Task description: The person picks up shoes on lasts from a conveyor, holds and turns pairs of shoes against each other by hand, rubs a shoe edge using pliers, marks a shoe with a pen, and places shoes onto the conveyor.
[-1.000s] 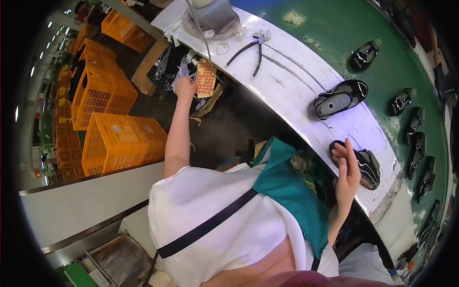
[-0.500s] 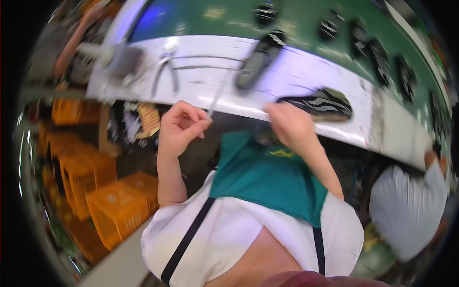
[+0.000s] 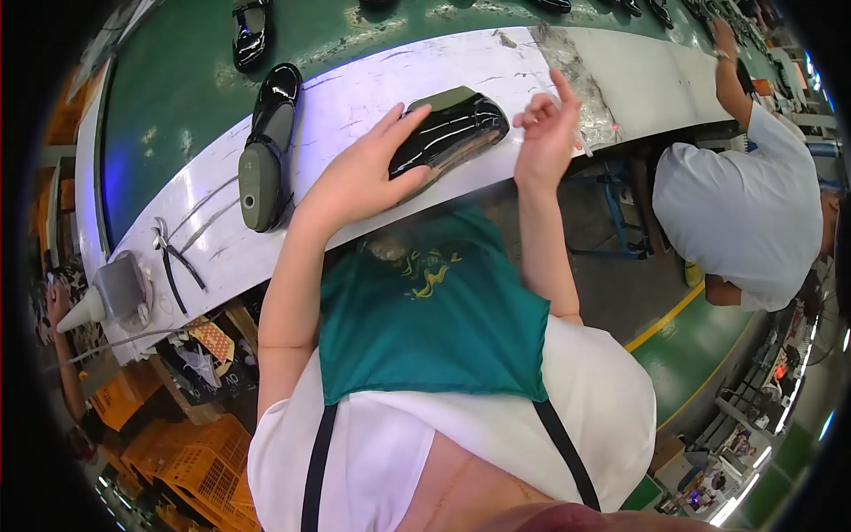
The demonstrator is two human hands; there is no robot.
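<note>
A glossy black shoe (image 3: 465, 129) lies on the white bench ledge, its heel end under my left hand (image 3: 363, 173). The thumb and fingers of that hand wrap round the shoe. My right hand (image 3: 545, 133) is raised just right of the shoe's other end, apart from it, with the index finger stretched up and the other fingers partly curled; nothing shows in it. Another black shoe (image 3: 270, 146) with a green-grey insole stands left of my left hand. Black-handled pincers (image 3: 173, 255) lie farther left on the ledge.
Several black shoes (image 3: 251, 35) stand on the green surface (image 3: 177, 97) behind the ledge. A grey container (image 3: 124, 284) sits at the ledge's left end. Orange crates (image 3: 208, 461) are at lower left. A co-worker in a light shirt (image 3: 740, 204) is at the right; another person's arm shows far left.
The view has swung right. My left hand has come from the bin below the ledge to the shoe and closed round it. My right hand has moved off the shoe and is raised beside it.
</note>
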